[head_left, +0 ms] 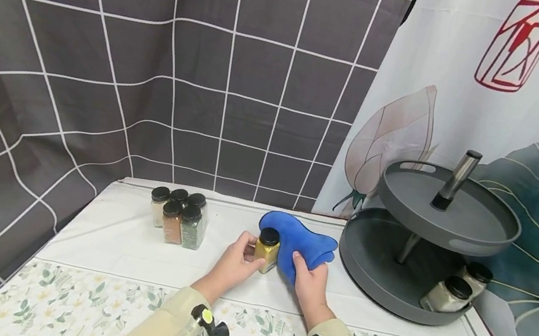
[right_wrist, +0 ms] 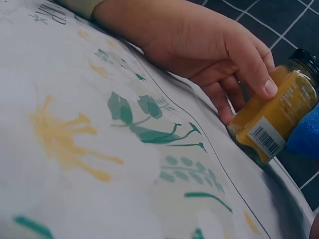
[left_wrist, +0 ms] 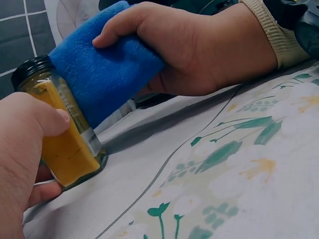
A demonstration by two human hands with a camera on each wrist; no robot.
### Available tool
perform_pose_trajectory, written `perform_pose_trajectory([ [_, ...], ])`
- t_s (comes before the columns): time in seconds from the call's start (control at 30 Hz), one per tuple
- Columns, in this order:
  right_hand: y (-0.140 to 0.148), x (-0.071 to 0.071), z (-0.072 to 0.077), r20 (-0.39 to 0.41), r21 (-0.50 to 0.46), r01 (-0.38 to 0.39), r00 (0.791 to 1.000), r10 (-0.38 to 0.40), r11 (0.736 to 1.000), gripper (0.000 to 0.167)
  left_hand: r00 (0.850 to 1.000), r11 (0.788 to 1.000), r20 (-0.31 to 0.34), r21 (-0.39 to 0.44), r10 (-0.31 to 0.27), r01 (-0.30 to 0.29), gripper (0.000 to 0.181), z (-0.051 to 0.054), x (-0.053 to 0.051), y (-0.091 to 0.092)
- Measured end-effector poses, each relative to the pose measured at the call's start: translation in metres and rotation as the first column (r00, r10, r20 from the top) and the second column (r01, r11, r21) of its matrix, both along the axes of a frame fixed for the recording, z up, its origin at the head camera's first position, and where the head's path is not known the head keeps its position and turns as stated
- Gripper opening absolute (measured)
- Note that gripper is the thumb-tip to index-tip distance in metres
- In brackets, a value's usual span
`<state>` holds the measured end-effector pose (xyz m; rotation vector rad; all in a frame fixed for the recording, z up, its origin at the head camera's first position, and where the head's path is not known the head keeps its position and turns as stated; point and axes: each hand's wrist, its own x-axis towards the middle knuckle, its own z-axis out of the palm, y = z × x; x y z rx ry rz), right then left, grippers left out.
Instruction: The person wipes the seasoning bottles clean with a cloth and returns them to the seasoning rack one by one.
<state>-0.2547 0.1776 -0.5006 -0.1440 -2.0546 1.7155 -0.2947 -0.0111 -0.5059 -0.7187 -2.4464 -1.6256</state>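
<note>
Square glass spice jar (head_left: 264,256), black cap (head_left: 269,235), yellow powder (left_wrist: 70,152): between the two hands, mid-tabletop (head_left: 92,251), long axis roughly upright. Left hand (head_left: 234,262): the nearer, gripping the jar from its left side. Right hand (head_left: 311,285): right of the jar, holding a blue cloth (head_left: 312,246) by its near edge. Cloth: right of and beyond the jar, extending past the cap's far side; contact with the glass uncertain from these angles.

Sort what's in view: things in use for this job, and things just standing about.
In use:
yellow jar, held by left hand
blue cloth, held by right hand

Apparently just standing about:
five other jars at the left
gray tiered tray
two jars on its lower tier
</note>
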Motion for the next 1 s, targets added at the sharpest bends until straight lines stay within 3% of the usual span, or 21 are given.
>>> perform_pose_trajectory([
  [0.17,-0.0028,-0.0034,-0.0024,0.099,0.096,-0.069,0.993,0.059,0.993,0.040,1.000,0.999,0.009,-0.032,0.025,-0.025,0.037,0.0011,0.0003,-0.0005],
  [0.27,-0.0030,-0.0034,-0.0024,0.140,0.154,-0.070,0.989,0.048,0.986,0.037,0.999,0.999,0.019,-0.040,0.034,-0.034,0.039,0.0011,0.0007,-0.0007],
  [0.4,-0.0021,-0.0011,0.0001,0.047,0.066,-0.022,0.999,0.019,0.998,0.036,0.999,0.999,0.025,-0.039,0.039,-0.038,0.042,0.0006,0.0006,-0.0004],
  [0.5,-0.0025,-0.0007,0.0011,-0.009,0.010,-0.037,0.999,0.037,0.999,0.040,0.999,0.999,0.026,-0.034,0.033,-0.032,0.048,0.0002,-0.0002,-0.0004],
  [0.63,-0.0038,-0.0024,0.0000,0.064,0.074,-0.085,0.995,0.081,0.994,0.042,0.999,0.998,0.018,-0.051,0.028,-0.027,0.059,0.0003,-0.0015,-0.0005],
  [0.73,-0.0039,-0.0020,0.0004,0.094,0.079,-0.071,0.994,0.064,0.994,0.042,0.999,0.996,0.005,-0.089,0.032,-0.032,0.059,-0.0005,-0.0027,-0.0001],
  [0.9,-0.0037,0.0000,0.0012,0.007,0.004,-0.013,1.000,0.013,1.000,0.041,0.999,0.992,0.006,-0.116,0.045,-0.044,0.054,-0.0024,-0.0042,0.0007],
  [1.0,-0.0041,-0.0013,0.0005,0.039,0.050,-0.039,0.999,0.037,0.998,0.041,0.999,0.993,-0.005,-0.114,0.043,-0.043,0.052,-0.0022,-0.0040,0.0008],
])
